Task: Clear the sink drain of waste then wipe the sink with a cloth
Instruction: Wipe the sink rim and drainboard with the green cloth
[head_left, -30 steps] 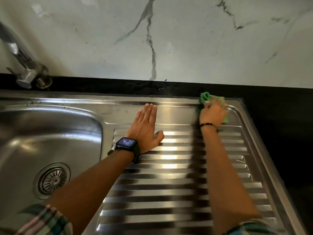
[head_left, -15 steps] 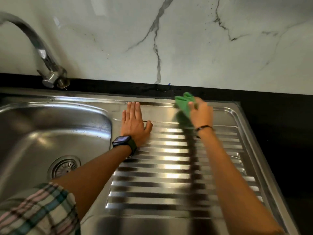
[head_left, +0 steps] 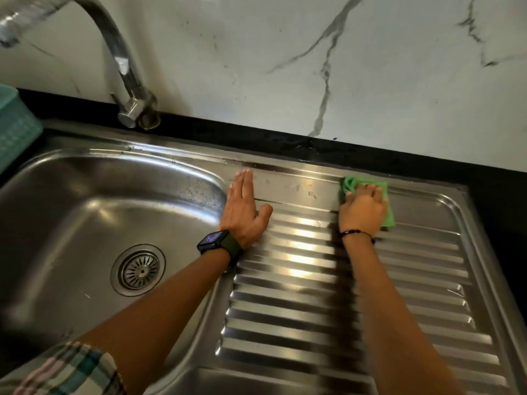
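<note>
A steel sink basin [head_left: 71,223] fills the left, with a round drain strainer [head_left: 139,269] in its floor that looks free of waste. The ribbed steel drainboard [head_left: 413,280] lies to its right. My right hand [head_left: 362,210] presses a green cloth [head_left: 389,212] flat on the drainboard's far edge, and the hand covers most of the cloth. My left hand [head_left: 245,212], with a dark watch on the wrist, rests flat with fingers together on the ridge between basin and drainboard and holds nothing.
A curved chrome tap [head_left: 125,69] rises behind the basin. A teal plastic basket [head_left: 14,126] stands at the far left. Black countertop [head_left: 499,201] borders the sink at the back and right, under a white marble wall [head_left: 313,67].
The right hand carried the cloth from the drainboard's far right corner leftward, then back right. The view shifted left, bringing the tap, basin and basket into sight. The left hand stayed planted.
</note>
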The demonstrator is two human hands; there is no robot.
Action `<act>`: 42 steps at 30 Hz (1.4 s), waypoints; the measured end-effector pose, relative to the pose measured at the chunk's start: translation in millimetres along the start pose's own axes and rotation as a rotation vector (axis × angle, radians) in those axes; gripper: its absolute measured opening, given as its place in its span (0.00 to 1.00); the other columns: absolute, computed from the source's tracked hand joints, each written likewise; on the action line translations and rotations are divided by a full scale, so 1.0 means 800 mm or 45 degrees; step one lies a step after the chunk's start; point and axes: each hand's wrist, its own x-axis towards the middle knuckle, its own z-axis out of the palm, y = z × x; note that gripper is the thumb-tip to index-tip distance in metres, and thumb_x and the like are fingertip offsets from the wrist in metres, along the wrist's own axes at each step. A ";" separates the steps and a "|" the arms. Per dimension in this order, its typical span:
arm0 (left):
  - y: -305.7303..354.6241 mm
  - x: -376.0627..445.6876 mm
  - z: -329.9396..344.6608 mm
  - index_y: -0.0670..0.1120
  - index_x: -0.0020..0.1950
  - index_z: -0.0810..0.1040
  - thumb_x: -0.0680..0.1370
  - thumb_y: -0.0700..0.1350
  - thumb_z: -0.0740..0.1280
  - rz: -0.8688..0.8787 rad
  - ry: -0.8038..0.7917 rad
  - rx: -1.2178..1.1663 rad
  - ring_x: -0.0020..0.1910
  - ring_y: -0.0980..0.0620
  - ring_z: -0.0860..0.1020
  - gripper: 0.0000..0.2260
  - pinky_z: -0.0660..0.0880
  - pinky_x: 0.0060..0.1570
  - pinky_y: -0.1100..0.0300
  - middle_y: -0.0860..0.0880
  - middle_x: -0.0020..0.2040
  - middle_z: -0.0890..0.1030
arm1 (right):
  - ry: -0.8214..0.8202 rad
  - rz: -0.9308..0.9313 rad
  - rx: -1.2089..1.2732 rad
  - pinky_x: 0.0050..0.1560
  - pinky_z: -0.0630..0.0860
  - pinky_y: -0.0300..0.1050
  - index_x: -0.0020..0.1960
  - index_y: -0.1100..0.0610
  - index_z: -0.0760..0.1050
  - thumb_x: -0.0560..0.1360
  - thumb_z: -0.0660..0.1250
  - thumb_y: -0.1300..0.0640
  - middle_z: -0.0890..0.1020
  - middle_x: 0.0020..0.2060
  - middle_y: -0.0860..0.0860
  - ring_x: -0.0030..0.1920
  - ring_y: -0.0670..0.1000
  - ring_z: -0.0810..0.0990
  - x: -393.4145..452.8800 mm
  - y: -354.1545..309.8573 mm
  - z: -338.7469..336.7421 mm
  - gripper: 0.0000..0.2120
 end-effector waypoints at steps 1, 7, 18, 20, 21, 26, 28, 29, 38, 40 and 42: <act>0.001 -0.001 -0.003 0.43 0.75 0.46 0.70 0.51 0.53 -0.010 0.019 -0.099 0.76 0.48 0.47 0.35 0.46 0.75 0.52 0.44 0.77 0.49 | -0.018 -0.048 -0.005 0.72 0.55 0.53 0.68 0.66 0.65 0.79 0.54 0.58 0.66 0.70 0.63 0.72 0.60 0.59 -0.009 -0.023 0.009 0.20; 0.006 -0.004 -0.014 0.44 0.75 0.49 0.69 0.48 0.56 -0.129 0.118 -0.519 0.75 0.47 0.55 0.35 0.57 0.73 0.46 0.44 0.76 0.55 | -0.189 -0.354 0.021 0.75 0.46 0.51 0.72 0.64 0.55 0.80 0.49 0.60 0.58 0.74 0.62 0.76 0.59 0.51 -0.057 -0.152 0.048 0.21; 0.004 -0.056 -0.018 0.44 0.75 0.48 0.78 0.45 0.57 -0.261 0.120 -0.290 0.76 0.47 0.48 0.28 0.48 0.75 0.50 0.44 0.77 0.50 | -0.491 -1.016 0.413 0.74 0.52 0.44 0.70 0.56 0.66 0.77 0.61 0.62 0.64 0.72 0.54 0.75 0.52 0.58 -0.053 -0.092 -0.010 0.21; -0.003 -0.060 -0.012 0.44 0.75 0.46 0.78 0.42 0.57 -0.267 0.106 -0.267 0.76 0.49 0.46 0.29 0.45 0.74 0.52 0.46 0.77 0.47 | -0.546 -1.120 0.290 0.76 0.50 0.49 0.71 0.53 0.63 0.77 0.61 0.61 0.58 0.73 0.50 0.76 0.51 0.53 -0.053 -0.061 -0.010 0.23; -0.002 -0.058 -0.013 0.44 0.75 0.45 0.78 0.41 0.58 -0.289 0.100 -0.309 0.76 0.49 0.45 0.30 0.46 0.75 0.52 0.47 0.77 0.47 | -0.581 -1.161 0.209 0.76 0.47 0.50 0.72 0.52 0.60 0.78 0.60 0.59 0.53 0.73 0.47 0.76 0.50 0.50 -0.051 -0.052 -0.007 0.24; -0.001 -0.048 -0.021 0.46 0.75 0.43 0.76 0.38 0.59 -0.311 0.057 -0.481 0.76 0.51 0.45 0.33 0.46 0.74 0.56 0.48 0.77 0.46 | -0.596 -1.309 0.064 0.75 0.42 0.49 0.74 0.49 0.53 0.79 0.56 0.56 0.47 0.74 0.45 0.76 0.49 0.44 -0.025 -0.101 0.017 0.25; -0.001 -0.049 -0.021 0.47 0.75 0.43 0.76 0.37 0.59 -0.312 0.069 -0.516 0.76 0.52 0.46 0.33 0.47 0.75 0.56 0.49 0.77 0.46 | -0.577 -1.330 0.045 0.75 0.41 0.51 0.74 0.50 0.53 0.80 0.55 0.56 0.49 0.76 0.49 0.76 0.50 0.43 -0.019 -0.139 0.033 0.24; -0.001 -0.049 -0.022 0.47 0.75 0.42 0.76 0.37 0.59 -0.326 0.084 -0.537 0.76 0.52 0.46 0.33 0.47 0.75 0.57 0.49 0.77 0.45 | -0.565 -1.341 0.039 0.75 0.40 0.51 0.74 0.50 0.53 0.80 0.55 0.56 0.49 0.76 0.50 0.76 0.50 0.42 -0.017 -0.157 0.041 0.24; -0.003 -0.047 -0.028 0.53 0.75 0.41 0.71 0.48 0.57 -0.416 0.270 -0.944 0.75 0.60 0.47 0.37 0.49 0.75 0.57 0.54 0.77 0.47 | -0.350 -1.654 -0.142 0.73 0.37 0.51 0.74 0.50 0.54 0.79 0.56 0.54 0.50 0.77 0.48 0.76 0.50 0.42 -0.014 -0.273 0.089 0.25; -0.007 -0.049 -0.027 0.54 0.75 0.41 0.70 0.48 0.56 -0.454 0.281 -0.995 0.74 0.62 0.46 0.37 0.48 0.73 0.59 0.55 0.77 0.46 | -0.344 -1.731 -0.189 0.74 0.40 0.52 0.74 0.50 0.55 0.78 0.57 0.54 0.51 0.76 0.48 0.77 0.51 0.43 -0.015 -0.311 0.095 0.26; -0.010 -0.047 -0.032 0.55 0.75 0.42 0.71 0.49 0.55 -0.520 0.353 -1.028 0.74 0.61 0.46 0.35 0.48 0.73 0.58 0.55 0.77 0.46 | -0.337 -1.776 -0.229 0.74 0.41 0.53 0.74 0.50 0.55 0.78 0.58 0.54 0.51 0.77 0.48 0.77 0.51 0.44 -0.017 -0.336 0.101 0.26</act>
